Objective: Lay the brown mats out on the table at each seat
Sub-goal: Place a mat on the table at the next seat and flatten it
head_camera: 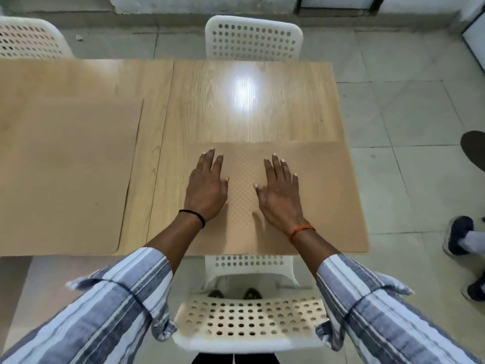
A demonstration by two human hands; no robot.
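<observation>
Because the brown mat [315, 200] must lie flat at the near seat, left hand [206, 187] and right hand [279, 191] press it onto the worktop [249, 106], fingers [275, 164] straight, grasping nothing.

I see a light wooden table [252, 101] with a bright glare of overhead light just beyond the hands. A white perforated chair [253, 38] stands past the far edge, another [26, 38] far off to the left, and a third [249, 319] sits nearest, below the wrists. Pale grey floor tiles [393, 101] spread to the right, meeting a rough wall [196, 5] beyond.
</observation>
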